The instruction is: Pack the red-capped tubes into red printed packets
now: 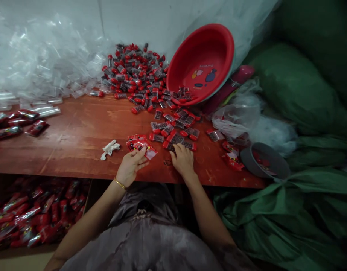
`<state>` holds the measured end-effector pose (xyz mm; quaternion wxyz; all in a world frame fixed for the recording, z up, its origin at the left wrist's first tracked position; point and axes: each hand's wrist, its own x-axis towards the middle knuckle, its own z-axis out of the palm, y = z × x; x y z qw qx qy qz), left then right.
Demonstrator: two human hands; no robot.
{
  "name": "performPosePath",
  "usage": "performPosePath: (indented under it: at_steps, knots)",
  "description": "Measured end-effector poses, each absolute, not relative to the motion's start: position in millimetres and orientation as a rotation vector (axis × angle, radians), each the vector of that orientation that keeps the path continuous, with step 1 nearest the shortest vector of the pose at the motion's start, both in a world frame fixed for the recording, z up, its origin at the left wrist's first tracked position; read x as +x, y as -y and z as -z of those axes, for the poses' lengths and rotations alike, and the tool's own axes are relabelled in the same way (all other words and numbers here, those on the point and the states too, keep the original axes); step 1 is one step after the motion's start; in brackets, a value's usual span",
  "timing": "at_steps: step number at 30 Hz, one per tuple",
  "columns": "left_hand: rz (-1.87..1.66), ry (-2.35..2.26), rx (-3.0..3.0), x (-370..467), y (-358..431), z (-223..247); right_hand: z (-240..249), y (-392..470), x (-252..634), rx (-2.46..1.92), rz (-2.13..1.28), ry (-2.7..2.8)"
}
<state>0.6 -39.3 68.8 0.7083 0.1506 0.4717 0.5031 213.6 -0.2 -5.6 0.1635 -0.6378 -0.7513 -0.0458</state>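
Observation:
My left hand [131,165] pinches a small red printed plastic packet [150,152], thumb on top, just above the table's front part. Other flat red packets [135,140] lie right behind it. My right hand [183,160] is closed with its fingertips on a small clear bottle [169,146], which has a red cap and dark contents. More of these red-capped bottles [176,136] lie around my right fingertips, and a large heap [134,71] of them rises at the back. A crumpled white scrap [110,149] rests left of my left hand.
A red basin [201,56] leans tilted over bottles. Clear plastic sleeves [43,56] pile up at back left; filled red packets [36,128] lie before them. Below the table's edge, a box holds red packets [46,207]. A grey bowl [264,160] and green sacks [275,218] are at right.

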Motion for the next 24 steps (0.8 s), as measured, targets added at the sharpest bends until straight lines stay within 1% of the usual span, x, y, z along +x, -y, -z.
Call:
performPosePath:
  at_steps: [3, 6, 8, 12, 15, 18, 24]
  knots:
    - [-1.089, -1.058, 0.332, 4.2, 41.0, -68.7, 11.5, -4.0, 213.7, -1.799, 0.188, 2.144]
    - [-1.089, -1.09, 0.357, 4.7, 42.1, -68.4, 6.8, -5.0, 214.3, -1.805, 0.085, 2.066]
    - [-1.099, -1.116, 0.382, 3.1, 42.0, -68.6, -1.9, 2.1, 216.5, -1.761, -0.134, 1.951]
    - [-1.14, -1.168, 0.411, 1.5, 40.0, -70.0, -26.3, 40.2, 215.2, -1.483, -0.738, 1.743]
    - [-1.156, -1.185, 0.447, 6.2, 38.6, -69.4, -41.3, 70.8, 205.7, -1.365, -0.972, 1.649]
    - [-1.159, -1.203, 0.527, 12.3, 38.7, -65.6, -47.1, 84.9, 196.1, -1.316, -1.019, 1.666]
    - [-1.17, -1.247, 0.734, 10.0, 40.1, -56.2, -43.8, 80.1, 191.6, -1.345, -0.921, 1.706]
